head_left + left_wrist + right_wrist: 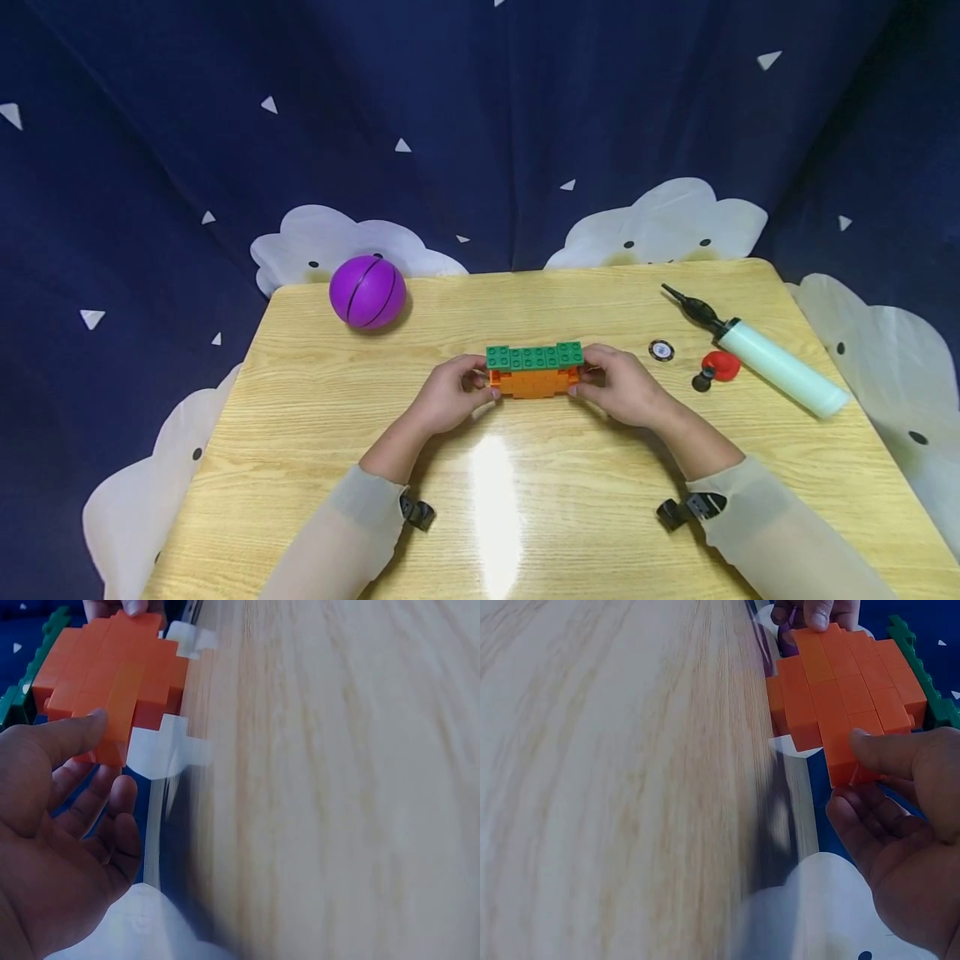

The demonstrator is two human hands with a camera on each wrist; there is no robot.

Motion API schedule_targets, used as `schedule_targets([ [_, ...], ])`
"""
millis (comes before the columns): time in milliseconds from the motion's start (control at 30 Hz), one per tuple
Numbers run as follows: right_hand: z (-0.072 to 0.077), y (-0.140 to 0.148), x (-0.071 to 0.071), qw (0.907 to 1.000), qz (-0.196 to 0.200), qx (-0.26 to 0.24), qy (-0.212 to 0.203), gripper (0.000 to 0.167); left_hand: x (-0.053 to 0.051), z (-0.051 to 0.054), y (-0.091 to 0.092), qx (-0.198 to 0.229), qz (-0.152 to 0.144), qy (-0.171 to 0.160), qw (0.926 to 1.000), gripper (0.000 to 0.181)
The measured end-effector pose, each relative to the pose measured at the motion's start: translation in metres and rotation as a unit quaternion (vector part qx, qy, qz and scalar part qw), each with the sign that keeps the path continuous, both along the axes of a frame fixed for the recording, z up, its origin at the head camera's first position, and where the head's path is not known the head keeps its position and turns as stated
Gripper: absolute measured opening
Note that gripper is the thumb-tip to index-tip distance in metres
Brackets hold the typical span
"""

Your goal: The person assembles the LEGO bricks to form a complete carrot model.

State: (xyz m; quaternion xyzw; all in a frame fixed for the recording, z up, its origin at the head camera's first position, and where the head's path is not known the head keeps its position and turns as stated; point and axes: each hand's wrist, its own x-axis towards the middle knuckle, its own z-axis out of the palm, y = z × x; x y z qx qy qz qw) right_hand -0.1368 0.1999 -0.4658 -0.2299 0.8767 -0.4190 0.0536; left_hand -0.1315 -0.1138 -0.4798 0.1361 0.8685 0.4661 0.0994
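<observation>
A model of toy building bricks, with an orange body and a studded green strip along its top, is held between both hands near the middle of the table. My left hand pinches its left end, the thumb on the orange face in the left wrist view. At the opposite end my right hand pinches the orange bricks between thumb and fingers. Stepped edges of the orange body show in the wrist views. Whether its underside touches the table cannot be told.
A purple ball sits at the table's back left. To the right lie a pale green hand pump with a black nozzle, a round chip, and a red piece beside a small black piece. A dark blue curtain hangs behind.
</observation>
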Motion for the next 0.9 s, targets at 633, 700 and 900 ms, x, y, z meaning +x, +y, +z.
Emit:
schedule_targets([
  [633,0.002,-0.006,-0.003,0.9984,-0.041,0.008,-0.039,0.044,0.0,-0.001,0.0,0.017,0.024,-0.007,0.9995,0.048],
  [700,0.002,-0.007,-0.004,0.9981,-0.045,0.007,-0.041,0.044,-0.001,-0.001,0.001,0.019,0.03,-0.011,0.9993,0.049],
  [900,0.0,-0.012,-0.007,0.9975,-0.055,0.0,-0.043,0.039,-0.004,-0.001,0.003,0.023,0.053,-0.023,0.9981,0.046],
])
